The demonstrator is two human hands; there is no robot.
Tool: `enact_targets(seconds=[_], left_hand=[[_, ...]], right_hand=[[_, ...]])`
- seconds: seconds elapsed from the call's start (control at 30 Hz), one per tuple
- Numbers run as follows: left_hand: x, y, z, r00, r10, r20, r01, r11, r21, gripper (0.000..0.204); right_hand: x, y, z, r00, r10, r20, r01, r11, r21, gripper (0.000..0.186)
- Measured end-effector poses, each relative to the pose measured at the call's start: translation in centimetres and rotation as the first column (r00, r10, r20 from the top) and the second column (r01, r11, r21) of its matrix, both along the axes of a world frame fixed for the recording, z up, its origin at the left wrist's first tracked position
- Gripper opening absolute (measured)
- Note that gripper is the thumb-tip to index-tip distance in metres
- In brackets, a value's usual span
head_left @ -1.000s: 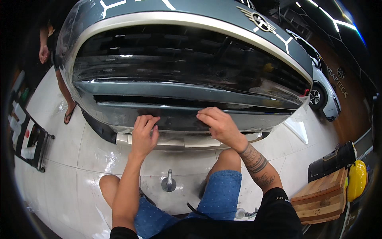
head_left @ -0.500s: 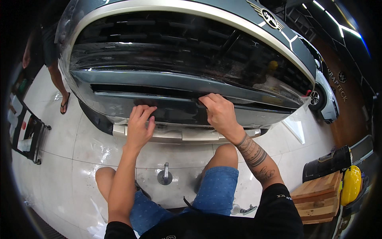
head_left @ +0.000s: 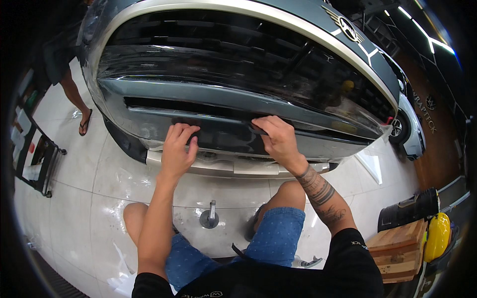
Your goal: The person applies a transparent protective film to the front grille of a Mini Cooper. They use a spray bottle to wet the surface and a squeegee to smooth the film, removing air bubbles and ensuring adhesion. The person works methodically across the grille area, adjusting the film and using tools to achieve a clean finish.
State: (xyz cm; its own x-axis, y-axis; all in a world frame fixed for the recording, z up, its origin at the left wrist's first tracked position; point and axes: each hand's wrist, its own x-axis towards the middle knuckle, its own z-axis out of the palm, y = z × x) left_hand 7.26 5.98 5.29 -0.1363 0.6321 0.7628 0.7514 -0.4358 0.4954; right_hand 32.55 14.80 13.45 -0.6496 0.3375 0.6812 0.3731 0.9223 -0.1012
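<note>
Clear wrinkled film lies over the front of a dark grey-green car, across the black grille and down the bumper. My left hand is at the lower bumper, fingers bent and thumb close to them. To its right, at about the same height, my right hand pinches with its knuckles raised, just below the dark slot. Both hands seem to grip the clear film, though it barely shows between the fingers. A darker smooth panel of the bumper lies between the hands.
A metal suction-cup-like fitting stands on the tiled floor between my knees. At left are a black trolley and another person's leg. A wooden box, a yellow container and a white car are at right.
The whole view has shifted slightly, the car sitting a little further right. Both hands keep nearly the same places on the bumper. The other person's leg has shifted slightly.
</note>
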Motion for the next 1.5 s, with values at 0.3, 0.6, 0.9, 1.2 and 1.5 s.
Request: enact_targets(seconds=[0.3, 0.6, 0.9, 1.2, 1.5], left_hand=[[-0.4, -0.1, -0.1, 0.999, -0.018, 0.035, 0.018, 1.000, -0.005, 0.024], [-0.6, 0.0, -0.4, 0.996, -0.034, 0.078, 0.034, 0.999, 0.002, 0.023], [-3.5, -0.6, -0.7, 0.941, 0.204, 0.269, -0.239, 0.965, 0.107, 0.032], [-9.6, -2.4, -1.7, 0.836, 0.542, -0.087, -0.535, 0.840, 0.092, 0.072], [-12.7, -3.6, -0.1, 0.687, 0.501, -0.526, -0.675, 0.708, -0.208, 0.095]], right_hand=[[-4.9, -0.6, 0.2, 0.996, 0.019, 0.083, -0.018, 1.000, -0.008, 0.041], [-10.1, -1.5, 0.6, 0.985, -0.041, 0.166, 0.032, 0.998, 0.061, 0.021], [-10.9, -1.5, 0.0, 0.977, 0.180, 0.118, -0.194, 0.974, 0.121, 0.024], [-12.9, -2.2, 0.4, 0.988, -0.003, 0.154, -0.016, 0.992, 0.125, 0.025], [-12.8, -2.4, 0.4, 0.989, 0.006, 0.149, -0.019, 0.996, 0.088, 0.035]])
